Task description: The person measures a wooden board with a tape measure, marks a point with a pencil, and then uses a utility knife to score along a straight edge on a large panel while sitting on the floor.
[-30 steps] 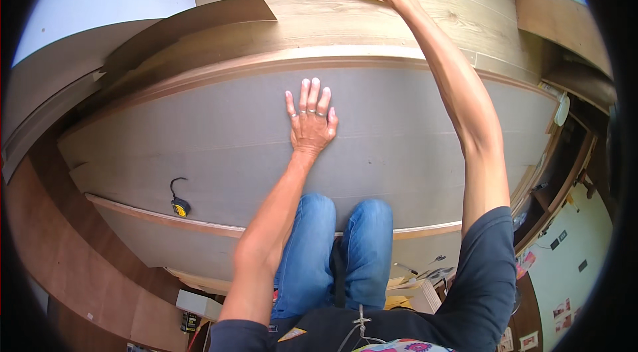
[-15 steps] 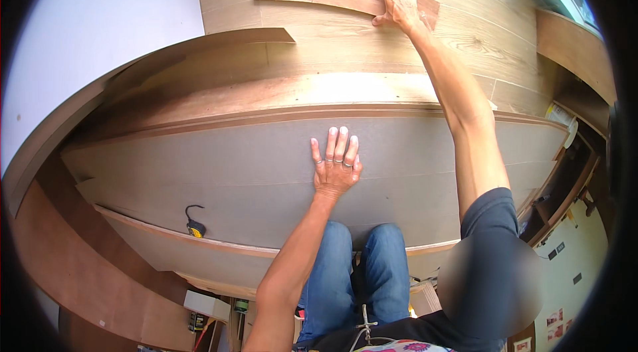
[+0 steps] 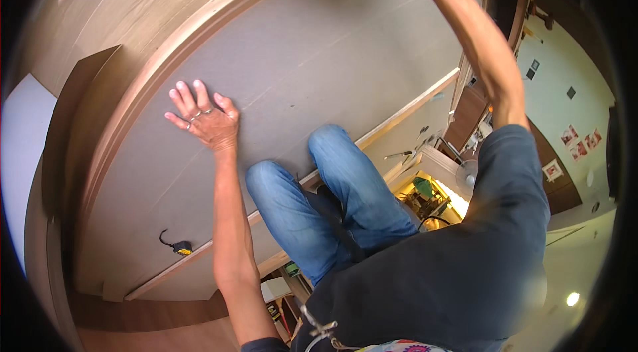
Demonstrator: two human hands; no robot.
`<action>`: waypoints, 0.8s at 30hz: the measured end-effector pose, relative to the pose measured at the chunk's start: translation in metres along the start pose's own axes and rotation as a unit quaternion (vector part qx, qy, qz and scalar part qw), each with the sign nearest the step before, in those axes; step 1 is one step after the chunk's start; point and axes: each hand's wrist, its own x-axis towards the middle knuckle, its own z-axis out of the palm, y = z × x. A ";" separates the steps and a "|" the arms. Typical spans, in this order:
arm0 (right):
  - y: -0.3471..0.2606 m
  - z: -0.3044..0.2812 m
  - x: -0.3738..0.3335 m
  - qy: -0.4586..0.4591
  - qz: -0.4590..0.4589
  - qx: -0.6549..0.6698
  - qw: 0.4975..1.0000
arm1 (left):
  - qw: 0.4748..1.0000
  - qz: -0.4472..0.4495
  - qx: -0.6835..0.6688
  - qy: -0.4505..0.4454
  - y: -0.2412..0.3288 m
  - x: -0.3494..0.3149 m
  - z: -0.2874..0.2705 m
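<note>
The left hand (image 3: 211, 127) rests on the grey panel (image 3: 292, 66), fingers spread, gripping nothing, the panel's long axis running lower-left to upper-right; right hand out of view, state undeterminable.

We count two bare forearms (image 3: 229, 219), two blue denim knees (image 3: 329, 139), one boxy black-and-yellow tape measure (image 3: 183, 248), one silver metal cross (image 3: 318, 326).
</note>
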 end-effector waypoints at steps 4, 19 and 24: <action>-0.008 -0.016 -0.133 0.070 0.148 0.018 0.986 | 1.000 0.000 0.022 0.010 -0.004 -0.002 0.005; -0.103 0.112 -0.432 0.177 0.425 -0.007 0.888 | 0.996 0.049 0.067 0.021 -0.012 -0.008 0.007; -0.100 0.103 -0.462 0.156 0.412 0.043 0.897 | 0.997 0.051 0.023 -0.044 -0.030 -0.001 -0.001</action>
